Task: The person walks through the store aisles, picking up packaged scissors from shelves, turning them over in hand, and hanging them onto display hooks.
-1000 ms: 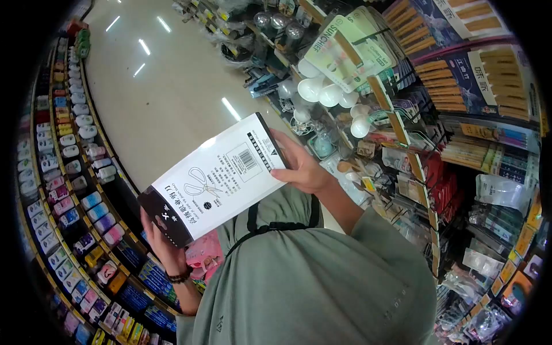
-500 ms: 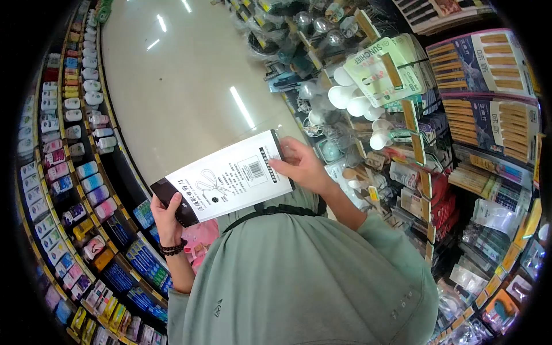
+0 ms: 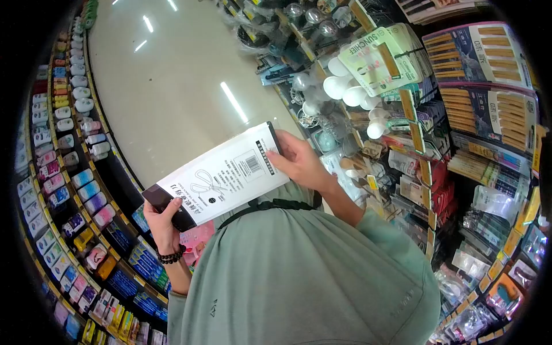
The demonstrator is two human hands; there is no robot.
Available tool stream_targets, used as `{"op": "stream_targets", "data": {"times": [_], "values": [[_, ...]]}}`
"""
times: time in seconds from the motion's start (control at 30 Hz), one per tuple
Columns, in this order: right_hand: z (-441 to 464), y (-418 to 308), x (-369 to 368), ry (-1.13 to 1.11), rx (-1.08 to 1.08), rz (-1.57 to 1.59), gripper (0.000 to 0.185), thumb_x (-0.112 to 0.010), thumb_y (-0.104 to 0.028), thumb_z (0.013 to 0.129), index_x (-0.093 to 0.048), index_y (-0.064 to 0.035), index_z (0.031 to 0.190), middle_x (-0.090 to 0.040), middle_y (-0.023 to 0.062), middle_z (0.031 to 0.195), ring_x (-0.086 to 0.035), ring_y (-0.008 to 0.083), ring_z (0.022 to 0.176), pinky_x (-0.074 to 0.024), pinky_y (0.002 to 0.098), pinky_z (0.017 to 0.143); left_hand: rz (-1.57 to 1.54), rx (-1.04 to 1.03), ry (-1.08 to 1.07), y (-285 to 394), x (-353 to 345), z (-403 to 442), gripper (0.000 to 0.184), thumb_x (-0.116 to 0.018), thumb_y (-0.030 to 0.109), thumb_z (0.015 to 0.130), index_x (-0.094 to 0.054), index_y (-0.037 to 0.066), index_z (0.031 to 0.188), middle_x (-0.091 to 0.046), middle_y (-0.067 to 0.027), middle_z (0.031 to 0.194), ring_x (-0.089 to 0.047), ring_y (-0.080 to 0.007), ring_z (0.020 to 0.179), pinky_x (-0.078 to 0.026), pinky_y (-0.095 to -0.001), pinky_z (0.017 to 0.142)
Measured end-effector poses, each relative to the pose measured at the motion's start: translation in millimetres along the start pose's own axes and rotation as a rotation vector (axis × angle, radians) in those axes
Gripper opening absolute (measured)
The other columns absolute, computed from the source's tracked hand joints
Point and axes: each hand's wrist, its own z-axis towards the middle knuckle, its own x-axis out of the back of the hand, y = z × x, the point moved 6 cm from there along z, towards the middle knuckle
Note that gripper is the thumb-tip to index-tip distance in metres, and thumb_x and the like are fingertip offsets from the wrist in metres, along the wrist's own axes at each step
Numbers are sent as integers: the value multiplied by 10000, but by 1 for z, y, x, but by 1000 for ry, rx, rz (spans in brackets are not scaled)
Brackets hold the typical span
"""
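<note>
A flat white package (image 3: 221,178) with a black end, a scissors drawing and a barcode lies tilted between my two hands, in front of my body. My left hand (image 3: 163,226) grips its black lower-left end, thumb on top and fingers underneath; dark beads circle that wrist. At the upper-right end my right hand (image 3: 300,163) pinches the edge, its thumb beside the barcode and the other fingers behind the package.
Shelves of bottles and boxes (image 3: 95,201) curve along the left. On the right hang kitchen utensils (image 3: 345,89), green SUNCHIEF cards (image 3: 374,60) and chopstick packs (image 3: 486,109). A shiny floor (image 3: 172,86) stretches ahead; something pink (image 3: 198,241) shows beside my body.
My left thumb has come onto the top of the package's black end. The package sits slightly lower in view than a second ago, and the shelves have shifted with the camera.
</note>
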Motion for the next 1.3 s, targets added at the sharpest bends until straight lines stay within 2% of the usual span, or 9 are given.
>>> {"op": "stream_targets", "data": {"times": [0.2, 0.43, 0.57, 0.63, 0.7, 0.8, 0.93, 1.23, 1.3], "values": [[-4, 17, 11, 52, -64, -110, 296, -618, -76, 913, -534, 36, 1173, -644, 72, 1066, -593, 86, 941, -503, 256, 806, -36, 58, -54, -2, -18, -1, 414, -761, -32, 731, -567, -8, 1096, -659, -80, 999, -638, -161, 875, -523, -308, 791], [-7, 17, 15, 36, -78, 80, 292, -590, -75, 929, -543, 39, 1194, -655, 58, 1046, -608, 90, 914, -505, 254, 803, 4, 80, -40, -8, -24, -3, 432, -758, -7, 758, -549, -14, 1137, -647, -87, 1050, -629, -168, 908, -517, -310, 816], [-8, 36, 25, 102, -110, 181, 281, -540, -115, 965, -544, 30, 1206, -652, 69, 1068, -617, 100, 926, -509, 256, 798, -181, 87, -96, -17, -3, 9, 294, -626, 34, 896, -552, -24, 1174, -640, -56, 1065, -594, -112, 964, -476, -268, 852], [-2, 47, 30, 136, -136, 256, 259, -474, -152, 1001, -559, 6, 1187, -655, 85, 1061, -635, 130, 929, -517, 266, 807, -376, 92, -148, -11, 5, 13, 262, -558, 41, 943, -561, -23, 1197, -640, -44, 1051, -585, -93, 958, -471, -254, 830], [2, 54, 35, 186, -123, 243, 264, -466, -184, 1011, -565, 11, 1160, -653, 80, 1076, -633, 130, 943, -511, 260, 808, -271, 41, -237, -13, 9, 19, 258, -529, 32, 957, -566, -24, 1206, -646, -42, 1039, -588, -89, 916, -473, -245, 797], [6, 58, 32, 201, -127, 267, 269, -474, -188, 1008, -573, 14, 1155, -658, 82, 1066, -638, 132, 934, -515, 275, 817, -88, 29, -272, 5, 6, 22, 266, -576, 72, 944, -594, -29, 1190, -682, -13, 925, -590, -46, 772, -452, -186, 672], [12, 61, 23, 220, -114, 278, 285, -490, -209, 1006, -581, 13, 1161, -661, 55, 1061, -626, 97, 913, -496, 244, 801, -12, 41, -266, 4, 13, 33, 256, -629, 99, 916, -638, -14, 1145, -688, -10, 869, -597, -33, 765, -438, -182, 622], [19, 86, 26, 291, -96, 252, 275, -530, -191, 984, -580, 9, 1166, -662, 69, 1055, -637, 136, 945, -513, 264, 823, -84, -54, -273, 0, 25, 51, 361, -697, 34, 840, -598, -49, 1177, -668, -56, 1008, -612, -91, 886, -504, -245, 792], [14, 96, 37, 456, -152, 235, 236, -545, -171, 970, -582, -8, 1137, -644, 89, 1113, -621, 156, 996, -510, 295, 851, -78, -12, -282, 2, 21, 55, 382, -686, 23, 846, -569, -46, 1203, -639, -50, 1057, -582, -105, 985, -477, -261, 877]]}}
